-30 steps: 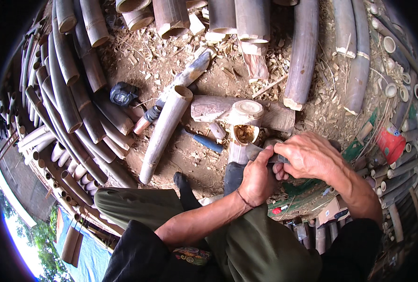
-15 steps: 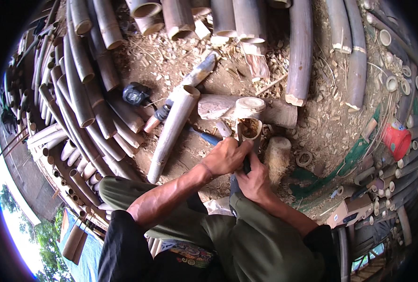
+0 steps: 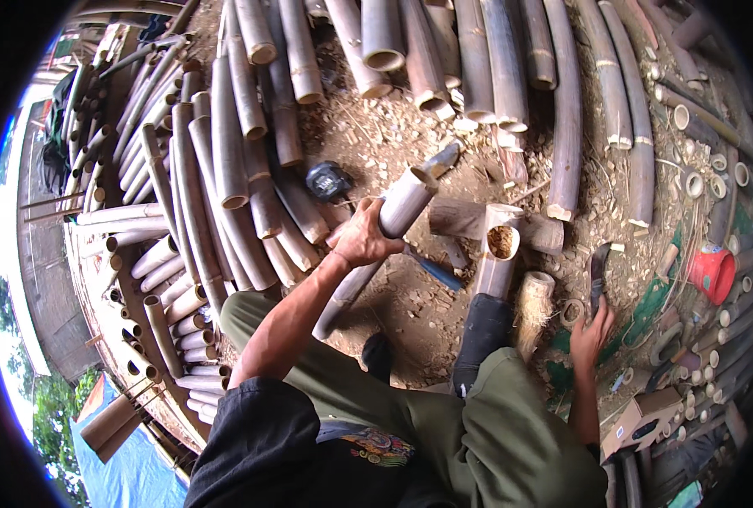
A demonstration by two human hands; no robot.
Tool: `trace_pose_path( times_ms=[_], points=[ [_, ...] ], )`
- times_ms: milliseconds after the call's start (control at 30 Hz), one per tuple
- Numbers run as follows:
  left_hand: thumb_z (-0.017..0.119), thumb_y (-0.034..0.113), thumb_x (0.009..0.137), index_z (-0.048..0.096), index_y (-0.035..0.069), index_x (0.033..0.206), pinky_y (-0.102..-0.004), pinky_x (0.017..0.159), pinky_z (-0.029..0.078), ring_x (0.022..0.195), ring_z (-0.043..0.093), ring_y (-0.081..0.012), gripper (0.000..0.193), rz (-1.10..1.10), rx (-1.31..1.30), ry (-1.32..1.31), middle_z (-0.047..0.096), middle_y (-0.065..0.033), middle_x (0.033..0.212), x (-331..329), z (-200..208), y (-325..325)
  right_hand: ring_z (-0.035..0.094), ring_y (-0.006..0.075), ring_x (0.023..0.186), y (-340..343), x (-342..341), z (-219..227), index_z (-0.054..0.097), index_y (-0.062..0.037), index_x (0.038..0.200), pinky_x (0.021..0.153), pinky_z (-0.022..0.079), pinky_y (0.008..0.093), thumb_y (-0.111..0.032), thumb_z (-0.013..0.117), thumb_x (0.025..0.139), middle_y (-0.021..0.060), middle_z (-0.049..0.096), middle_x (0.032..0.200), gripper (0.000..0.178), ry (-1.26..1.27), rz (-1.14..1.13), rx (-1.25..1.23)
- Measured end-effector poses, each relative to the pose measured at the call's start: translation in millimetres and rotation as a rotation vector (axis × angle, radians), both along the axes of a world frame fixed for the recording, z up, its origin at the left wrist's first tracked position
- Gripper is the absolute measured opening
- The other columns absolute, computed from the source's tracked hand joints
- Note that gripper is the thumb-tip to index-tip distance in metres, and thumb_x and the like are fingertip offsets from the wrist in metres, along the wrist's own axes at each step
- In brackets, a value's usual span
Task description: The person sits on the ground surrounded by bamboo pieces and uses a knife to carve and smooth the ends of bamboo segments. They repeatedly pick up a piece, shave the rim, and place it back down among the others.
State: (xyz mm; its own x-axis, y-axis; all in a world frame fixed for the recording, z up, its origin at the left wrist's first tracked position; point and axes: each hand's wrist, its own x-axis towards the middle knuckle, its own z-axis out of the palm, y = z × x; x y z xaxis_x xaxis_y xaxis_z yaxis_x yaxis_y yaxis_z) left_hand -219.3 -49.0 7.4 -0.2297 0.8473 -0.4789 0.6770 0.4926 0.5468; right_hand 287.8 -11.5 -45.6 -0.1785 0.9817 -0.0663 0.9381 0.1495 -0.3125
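Observation:
My left hand (image 3: 366,237) is wrapped round a long bamboo tube (image 3: 409,201) that slants across the ground, its open end pointing away to the right. Out to the right, my right hand (image 3: 591,334) has its fingers at the handle of a dark-bladed knife (image 3: 598,267), low over the ground. Between the hands, a second bamboo tube (image 3: 496,275) with an open slanted cut and pale shavings inside rests over a lying log (image 3: 542,232). My dark-covered lower leg (image 3: 483,330) is against its near end. A blue-handled tool (image 3: 437,273) lies between the two tubes.
Several bamboo tubes (image 3: 232,135) are stacked at left and along the far side. A black rounded object (image 3: 328,180) lies beyond my left hand. A frayed stump (image 3: 534,305), a red container (image 3: 712,273), green netting (image 3: 647,305) and a cardboard box (image 3: 645,417) are at right.
My hands have come apart from the cut tube. The left moved left and took hold of the long bamboo tube, lifting its far end; the right carried the knife out to the right.

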Motion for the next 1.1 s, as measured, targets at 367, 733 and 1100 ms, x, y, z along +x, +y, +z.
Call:
trace_pose_path(
  times_ms=[367,733,1100],
  points=[
    [0.086,0.030,0.068,0.062,0.002,0.105,-0.0311,0.077,0.052,0.083,0.063,-0.0145,0.053,-0.068,0.674,-0.689,0.066,-0.0051,0.092,32,238,83,0.050,0.0394,0.120,-192,-20,-28,0.044,0.0022,0.136,0.101,0.041,0.0480,-0.028,0.068,0.085,0.0238,0.049,0.129,0.064,0.238,-0.090,-0.333],
    [0.089,0.029,0.059,0.049,-0.001,0.123,-0.0378,0.090,0.052,0.101,0.065,-0.0267,0.082,-0.142,0.944,-0.871,0.064,-0.0187,0.111,133,261,97,0.049,0.0366,0.122,-205,-27,81,0.040,0.0016,0.139,0.103,0.039,0.0467,-0.028,0.070,0.080,0.0224,0.047,0.133,0.072,0.498,-0.359,-0.372],
    [0.089,0.025,0.055,0.050,0.006,0.127,-0.0430,0.092,0.049,0.104,0.058,-0.0331,0.084,-0.358,1.179,-0.555,0.059,-0.0146,0.113,170,235,57,0.049,0.0337,0.123,-159,-26,254,0.036,0.0011,0.142,0.104,0.038,0.0453,-0.028,0.072,0.076,0.0210,0.045,0.137,0.081,0.779,-0.365,0.024]
  ],
)
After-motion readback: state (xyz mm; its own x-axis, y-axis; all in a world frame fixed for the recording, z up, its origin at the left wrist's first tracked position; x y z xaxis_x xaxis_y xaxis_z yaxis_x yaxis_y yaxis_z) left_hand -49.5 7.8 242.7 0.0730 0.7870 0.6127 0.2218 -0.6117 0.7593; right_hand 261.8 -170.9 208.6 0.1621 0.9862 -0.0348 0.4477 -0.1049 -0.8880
